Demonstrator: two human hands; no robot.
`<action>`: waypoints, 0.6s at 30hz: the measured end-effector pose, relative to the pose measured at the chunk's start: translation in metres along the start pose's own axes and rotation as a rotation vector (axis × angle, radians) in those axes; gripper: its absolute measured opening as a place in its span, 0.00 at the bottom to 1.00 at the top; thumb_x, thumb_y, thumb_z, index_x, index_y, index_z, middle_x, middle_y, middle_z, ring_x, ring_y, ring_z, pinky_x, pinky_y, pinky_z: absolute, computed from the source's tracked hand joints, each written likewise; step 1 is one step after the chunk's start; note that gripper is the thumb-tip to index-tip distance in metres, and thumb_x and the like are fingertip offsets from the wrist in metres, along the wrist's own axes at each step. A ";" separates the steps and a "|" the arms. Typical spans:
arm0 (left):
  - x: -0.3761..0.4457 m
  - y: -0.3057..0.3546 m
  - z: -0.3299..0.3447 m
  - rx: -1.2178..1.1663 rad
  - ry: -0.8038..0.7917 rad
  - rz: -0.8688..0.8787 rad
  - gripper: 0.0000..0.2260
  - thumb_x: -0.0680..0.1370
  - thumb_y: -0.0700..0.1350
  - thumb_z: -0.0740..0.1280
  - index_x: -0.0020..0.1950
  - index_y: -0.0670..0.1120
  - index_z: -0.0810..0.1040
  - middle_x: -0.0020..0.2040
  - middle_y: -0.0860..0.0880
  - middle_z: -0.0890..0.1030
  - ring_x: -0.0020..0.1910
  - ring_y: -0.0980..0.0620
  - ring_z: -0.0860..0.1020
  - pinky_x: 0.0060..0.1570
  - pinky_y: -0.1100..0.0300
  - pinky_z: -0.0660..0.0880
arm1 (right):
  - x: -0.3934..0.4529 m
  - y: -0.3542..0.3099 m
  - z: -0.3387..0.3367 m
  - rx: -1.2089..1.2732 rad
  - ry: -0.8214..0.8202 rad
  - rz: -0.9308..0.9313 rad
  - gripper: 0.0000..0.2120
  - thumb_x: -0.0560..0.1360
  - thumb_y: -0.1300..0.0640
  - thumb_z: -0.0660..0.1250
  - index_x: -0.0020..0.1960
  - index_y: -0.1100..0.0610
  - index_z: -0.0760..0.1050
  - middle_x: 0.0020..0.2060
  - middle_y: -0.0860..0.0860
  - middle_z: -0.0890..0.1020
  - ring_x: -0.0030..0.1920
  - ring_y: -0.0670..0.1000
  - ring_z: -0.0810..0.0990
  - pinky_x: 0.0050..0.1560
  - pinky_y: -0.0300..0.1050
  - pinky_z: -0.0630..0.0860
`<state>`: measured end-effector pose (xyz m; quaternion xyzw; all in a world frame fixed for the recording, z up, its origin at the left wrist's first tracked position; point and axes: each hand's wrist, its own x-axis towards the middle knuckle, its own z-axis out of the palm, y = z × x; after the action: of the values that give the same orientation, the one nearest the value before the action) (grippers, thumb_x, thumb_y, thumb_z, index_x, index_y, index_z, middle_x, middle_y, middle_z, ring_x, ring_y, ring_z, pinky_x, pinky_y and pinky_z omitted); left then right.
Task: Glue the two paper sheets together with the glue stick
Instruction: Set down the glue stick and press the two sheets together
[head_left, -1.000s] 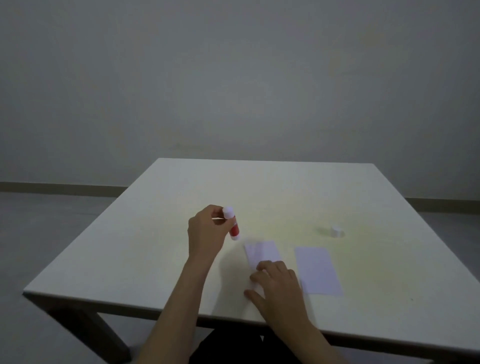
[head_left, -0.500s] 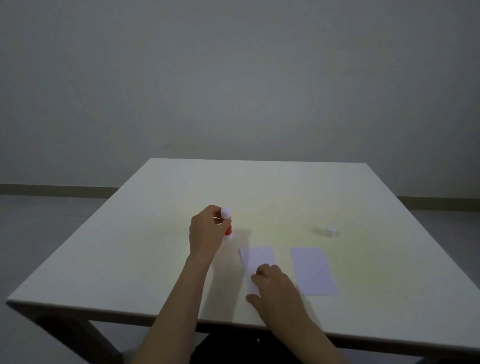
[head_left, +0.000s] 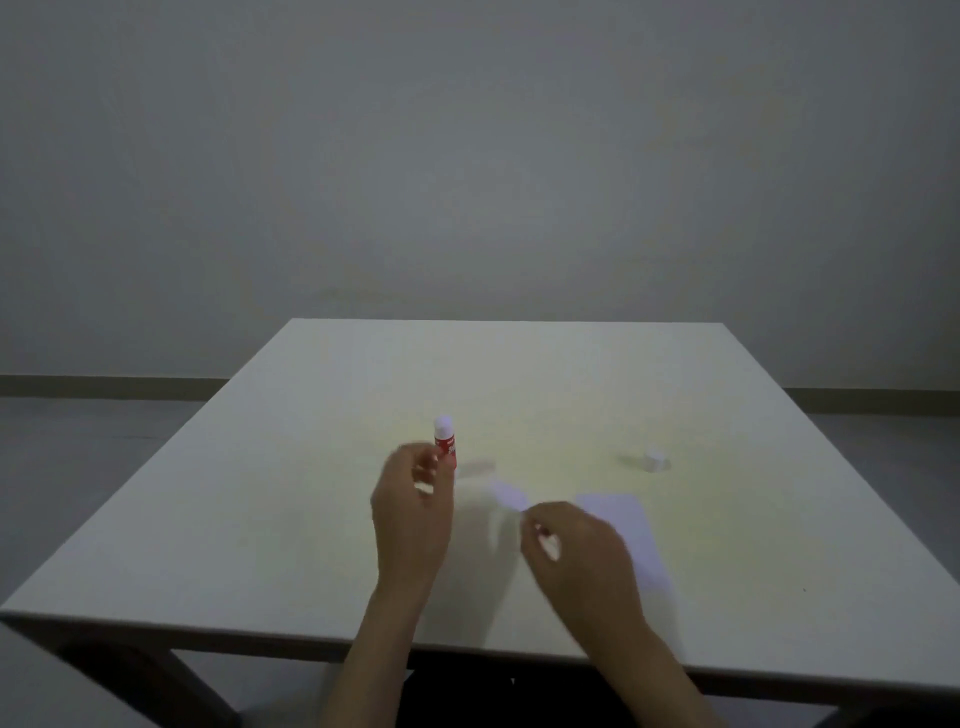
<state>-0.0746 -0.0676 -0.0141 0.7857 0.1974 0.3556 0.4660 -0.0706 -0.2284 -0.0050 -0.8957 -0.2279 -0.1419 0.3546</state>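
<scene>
The red glue stick (head_left: 445, 440) stands upright on the table with its white end up. My left hand (head_left: 413, 512) is just in front of it, fingers apart, no longer holding it. My right hand (head_left: 576, 551) pinches the left paper sheet (head_left: 506, 493), which is raised off the table and blurred. The second pale sheet (head_left: 626, 525) lies flat to the right, partly hidden by my right hand.
The white table (head_left: 260, 519) fills the view, with its near edge just under my forearms. The small white glue cap (head_left: 653, 460) sits at the right, beyond the flat sheet. A grey wall stands behind the table.
My left hand has set the glue stick upright on the table and let go of it. My right hand has shifted right and lifted the left sheet that it was pressing flat.
</scene>
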 end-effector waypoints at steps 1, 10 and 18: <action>-0.012 -0.001 0.000 -0.012 -0.078 -0.044 0.02 0.75 0.45 0.67 0.42 0.50 0.78 0.38 0.51 0.82 0.35 0.59 0.79 0.33 0.74 0.71 | 0.005 0.005 -0.008 0.152 0.038 0.089 0.05 0.71 0.62 0.70 0.38 0.57 0.82 0.35 0.52 0.86 0.36 0.51 0.82 0.39 0.43 0.76; -0.048 0.016 0.031 -0.381 -0.373 -0.476 0.07 0.75 0.43 0.69 0.38 0.45 0.84 0.37 0.49 0.87 0.37 0.48 0.86 0.34 0.62 0.79 | 0.000 0.035 -0.029 1.246 0.028 0.771 0.11 0.77 0.63 0.61 0.43 0.63 0.81 0.36 0.56 0.87 0.35 0.54 0.85 0.35 0.45 0.81; -0.046 0.035 0.043 -0.302 -0.381 -0.375 0.07 0.73 0.43 0.70 0.35 0.47 0.83 0.37 0.51 0.86 0.36 0.52 0.85 0.31 0.66 0.76 | -0.006 0.062 -0.058 0.770 0.061 0.541 0.11 0.72 0.64 0.70 0.32 0.56 0.82 0.21 0.52 0.81 0.23 0.50 0.78 0.27 0.38 0.78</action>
<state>-0.0746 -0.1397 -0.0145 0.7101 0.1931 0.1351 0.6635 -0.0494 -0.3111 -0.0019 -0.7215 -0.0117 0.0244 0.6919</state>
